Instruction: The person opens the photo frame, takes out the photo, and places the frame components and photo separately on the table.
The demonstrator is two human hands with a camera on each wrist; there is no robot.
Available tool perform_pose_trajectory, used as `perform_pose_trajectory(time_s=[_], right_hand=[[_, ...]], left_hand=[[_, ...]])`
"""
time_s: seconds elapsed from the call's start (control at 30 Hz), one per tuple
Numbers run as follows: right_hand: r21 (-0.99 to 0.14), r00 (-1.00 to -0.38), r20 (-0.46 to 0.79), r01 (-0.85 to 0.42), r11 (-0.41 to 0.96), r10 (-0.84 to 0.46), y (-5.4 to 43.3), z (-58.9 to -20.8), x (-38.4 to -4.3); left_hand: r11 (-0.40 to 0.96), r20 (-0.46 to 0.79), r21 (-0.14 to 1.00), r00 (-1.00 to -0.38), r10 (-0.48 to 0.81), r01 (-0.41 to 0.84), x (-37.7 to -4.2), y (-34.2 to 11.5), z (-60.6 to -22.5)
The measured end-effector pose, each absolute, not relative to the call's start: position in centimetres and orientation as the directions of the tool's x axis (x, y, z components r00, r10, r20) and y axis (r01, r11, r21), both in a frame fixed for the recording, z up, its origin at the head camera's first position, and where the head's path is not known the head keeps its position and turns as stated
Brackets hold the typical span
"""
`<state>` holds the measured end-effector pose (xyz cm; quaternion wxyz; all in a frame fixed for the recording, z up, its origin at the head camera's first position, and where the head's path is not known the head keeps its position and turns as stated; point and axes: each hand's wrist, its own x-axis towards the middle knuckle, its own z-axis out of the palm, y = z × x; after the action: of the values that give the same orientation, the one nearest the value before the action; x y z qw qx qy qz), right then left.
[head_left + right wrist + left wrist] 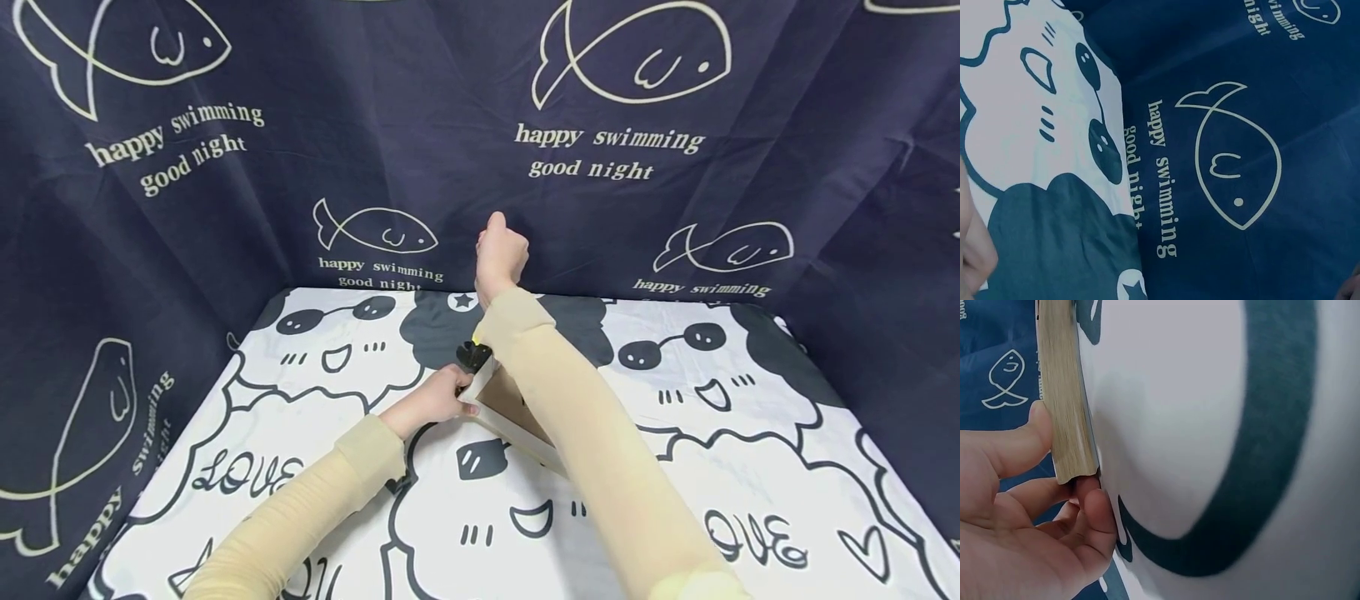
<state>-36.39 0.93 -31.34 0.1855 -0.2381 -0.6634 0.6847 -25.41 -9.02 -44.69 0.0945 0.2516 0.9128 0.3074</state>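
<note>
My left hand grips the near-left corner of a pale-rimmed wooden frame-like piece with a brown inner face. The left wrist view shows the thumb against its grained wooden edge, fingers bent around the end. A small black item with a bit of yellow sits at the corner just beyond the left hand. My right hand is raised beyond the piece, fingers curled and thumb upward, with no held thing showing. My right forearm hides much of the piece. Only slivers of the right hand show in the right wrist view.
A white cloth with black cartoon sheep covers the table. Dark blue curtains printed with fish and lettering rise behind it and along both sides. The raised right hand overlaps the back curtain in the head view.
</note>
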Motion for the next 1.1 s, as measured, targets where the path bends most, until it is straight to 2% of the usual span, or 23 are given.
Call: perform_pose_trajectory(time_s=[0.27, 0.43, 0.57, 0.87, 1.0, 1.1], right_hand=[[-0.923, -0.884, -0.088, -0.102, -0.371, 0.459, 2.8, -31.3, -35.0], [-0.829, -0.925, -0.022, -0.196, -0.525, 0.379, 5.4, -31.8, -32.7], [-0.748, -0.934, 0.039, -0.263, -0.609, 0.356, 7.7, -32.4, -30.8], [-0.526, -0.949, 0.123, -0.311, -0.792, 0.291, 12.4, -35.0, -27.1], [-0.449, -0.934, 0.191, -0.358, -0.819, 0.303, 13.1, -35.9, -26.2], [-0.433, -0.926, 0.221, -0.374, -0.82, 0.306, 12.9, -36.1, -26.1]], left_hand=[[0.723, -0.065, 0.616, -0.894, 0.443, 0.313, -25.1, -9.2, -44.9], [0.716, -0.057, 0.622, -0.893, 0.446, 0.318, -25.0, -9.2, -45.0], [0.721, -0.059, 0.619, -0.897, 0.438, 0.311, -25.0, -9.2, -45.0], [0.72, -0.071, 0.625, -0.897, 0.437, 0.301, -25.4, -8.8, -45.3], [0.725, -0.079, 0.623, -0.898, 0.432, 0.294, -25.4, -8.7, -45.3], [0.728, -0.087, 0.621, -0.897, 0.433, 0.291, -25.4, -8.7, -45.3]])
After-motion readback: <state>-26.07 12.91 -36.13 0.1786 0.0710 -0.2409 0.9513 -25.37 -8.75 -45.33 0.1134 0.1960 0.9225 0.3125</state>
